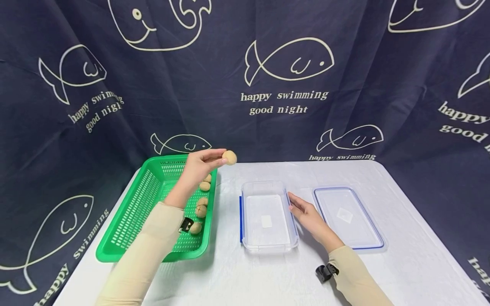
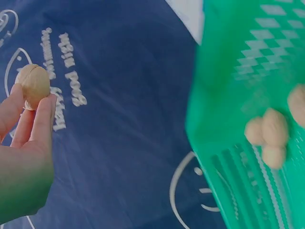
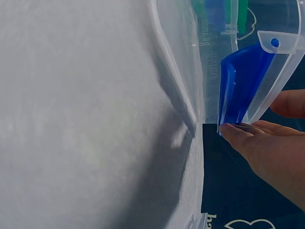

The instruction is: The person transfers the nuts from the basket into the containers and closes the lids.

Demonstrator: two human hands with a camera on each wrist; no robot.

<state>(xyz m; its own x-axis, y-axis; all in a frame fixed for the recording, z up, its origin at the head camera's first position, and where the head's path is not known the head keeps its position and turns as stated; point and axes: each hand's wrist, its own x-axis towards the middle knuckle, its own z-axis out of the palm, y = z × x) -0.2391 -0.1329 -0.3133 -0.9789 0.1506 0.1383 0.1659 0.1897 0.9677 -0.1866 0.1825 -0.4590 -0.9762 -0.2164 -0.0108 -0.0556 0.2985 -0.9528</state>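
My left hand (image 1: pixel 197 170) pinches a walnut (image 1: pixel 229 157) between thumb and fingertips, raised above the far right corner of the green basket (image 1: pixel 130 238). In the left wrist view the walnut (image 2: pixel 34 86) shows its seam. Several more walnuts (image 1: pixel 200 210) lie along the basket's right side, partly behind my left forearm. My right hand (image 1: pixel 309 214) rests its fairly straight fingers against the right side of a clear plastic box (image 1: pixel 269 246). The right wrist view shows those fingertips at the box's blue latch (image 3: pixel 243 78). A white label shows within the box, which stands without its lid.
The clear lid with a blue rim (image 1: pixel 350 216) lies flat to the right of the box, beyond my right hand. A white cloth (image 1: pixel 229 276) covers the table. Behind it hangs a dark blue curtain (image 1: pixel 229 72) printed with fish and lettering.
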